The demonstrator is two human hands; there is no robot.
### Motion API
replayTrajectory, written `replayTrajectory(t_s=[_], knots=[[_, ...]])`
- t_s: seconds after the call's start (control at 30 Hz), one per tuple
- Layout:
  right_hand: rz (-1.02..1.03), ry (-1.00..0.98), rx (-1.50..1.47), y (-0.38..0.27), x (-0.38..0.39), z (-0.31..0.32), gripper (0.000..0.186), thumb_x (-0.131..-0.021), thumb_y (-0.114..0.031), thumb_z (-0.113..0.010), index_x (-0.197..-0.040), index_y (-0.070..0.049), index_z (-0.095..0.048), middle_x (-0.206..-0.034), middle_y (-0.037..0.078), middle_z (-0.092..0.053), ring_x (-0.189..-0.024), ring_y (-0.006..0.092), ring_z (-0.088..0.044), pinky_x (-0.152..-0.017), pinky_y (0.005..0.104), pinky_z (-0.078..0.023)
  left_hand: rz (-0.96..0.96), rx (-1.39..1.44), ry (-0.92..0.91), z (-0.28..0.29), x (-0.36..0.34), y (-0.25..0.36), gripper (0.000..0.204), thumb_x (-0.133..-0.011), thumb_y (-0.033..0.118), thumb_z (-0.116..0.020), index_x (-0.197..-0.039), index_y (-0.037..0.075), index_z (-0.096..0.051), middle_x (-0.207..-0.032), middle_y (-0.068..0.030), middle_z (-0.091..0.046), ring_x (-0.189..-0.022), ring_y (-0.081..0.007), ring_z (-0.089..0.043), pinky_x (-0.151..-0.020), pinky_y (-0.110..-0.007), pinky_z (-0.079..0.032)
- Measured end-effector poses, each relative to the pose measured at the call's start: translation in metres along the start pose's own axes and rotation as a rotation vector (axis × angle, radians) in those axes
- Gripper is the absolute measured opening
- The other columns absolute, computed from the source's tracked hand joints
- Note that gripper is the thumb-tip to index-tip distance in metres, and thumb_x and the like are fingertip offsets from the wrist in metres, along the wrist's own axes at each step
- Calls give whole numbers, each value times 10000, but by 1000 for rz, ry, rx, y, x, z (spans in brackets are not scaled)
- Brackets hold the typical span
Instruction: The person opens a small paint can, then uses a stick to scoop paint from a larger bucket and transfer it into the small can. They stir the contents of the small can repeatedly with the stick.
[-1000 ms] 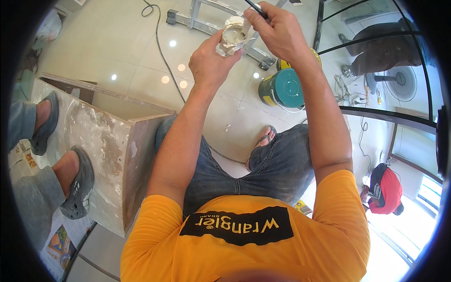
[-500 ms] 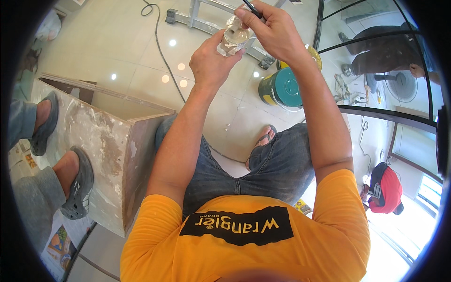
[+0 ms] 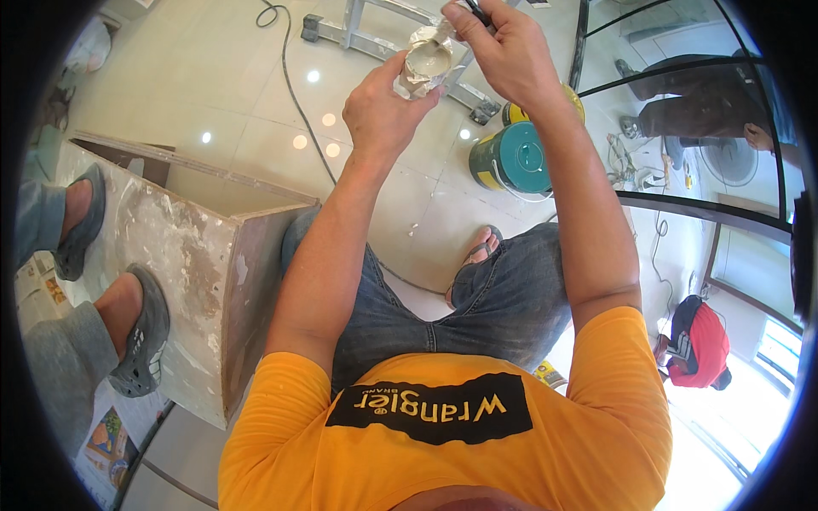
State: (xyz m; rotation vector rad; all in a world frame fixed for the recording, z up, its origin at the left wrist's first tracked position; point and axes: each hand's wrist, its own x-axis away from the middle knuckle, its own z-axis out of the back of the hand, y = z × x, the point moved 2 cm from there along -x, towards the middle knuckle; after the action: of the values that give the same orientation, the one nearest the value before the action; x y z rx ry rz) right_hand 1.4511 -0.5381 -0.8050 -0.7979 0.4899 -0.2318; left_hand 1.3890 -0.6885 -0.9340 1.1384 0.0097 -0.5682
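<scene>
My left hand [image 3: 379, 115] is wrapped round a small cup [image 3: 417, 85] that looks covered in crumpled foil or tape. Pale beige paste or paint [image 3: 430, 60] shows inside its round mouth. Just to the right of the cup and above its rim, my right hand [image 3: 514, 58] pinches a slim black-handled tool [image 3: 480, 12]. The tool's working end is hidden, so its kind cannot be made out. Both hands are held out ahead of me over the tiled floor.
At left, another person's feet in grey clogs [image 3: 141, 336] stand on a paint-spotted wooden box [image 3: 192, 281]. A green-lidded bucket [image 3: 520, 157] is below my right forearm. Ahead lies a metal ladder-like frame [image 3: 366, 47], with a black cord [image 3: 294, 102] beside it. Black-framed glass [image 3: 673, 81] rises at right.
My right hand has shifted slightly right and up with the tool, away from the cup's mouth. More of the paste now shows; the left hand has barely moved.
</scene>
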Motion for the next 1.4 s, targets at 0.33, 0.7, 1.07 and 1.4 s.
replayTrajectory(t_s=[0.33,0.7,1.07,1.4], knots=[[-37,-15,-81,-4,1,-1,326,-1070,-278,-695,-931,17,-695,-675,125,-626,-637,173,-574,-609,408,-478,-20,-38,-7,-1,0,-1,708,-763,362,-969,-1393,122,-753,-1098,-25,-811,-751,-175,-700,-780,-339,-586],[-32,-34,-70,-1,1,-2,327,-1077,-272,-687,-925,17,-705,-666,103,-611,-635,157,-556,-603,399,-471,-22,-53,-18,-1,0,0,735,-761,378,-967,-1412,118,-745,-1106,-27,-812,-770,-179,-718,-785,-340,-591],[-14,-40,-35,-1,0,2,332,-1061,-288,-688,-941,21,-703,-689,189,-634,-611,249,-602,-604,430,-475,-28,-42,2,-1,0,-1,718,-761,371,-972,-1397,123,-751,-1097,-26,-810,-769,-183,-724,-781,-341,-593],[-61,-68,-47,-5,2,2,326,-1071,-291,-679,-967,16,-706,-704,170,-627,-635,216,-576,-629,413,-485,-31,-50,-1,0,0,-2,718,-763,367,-971,-1403,128,-750,-1089,-20,-810,-750,-173,-710,-770,-346,-589]])
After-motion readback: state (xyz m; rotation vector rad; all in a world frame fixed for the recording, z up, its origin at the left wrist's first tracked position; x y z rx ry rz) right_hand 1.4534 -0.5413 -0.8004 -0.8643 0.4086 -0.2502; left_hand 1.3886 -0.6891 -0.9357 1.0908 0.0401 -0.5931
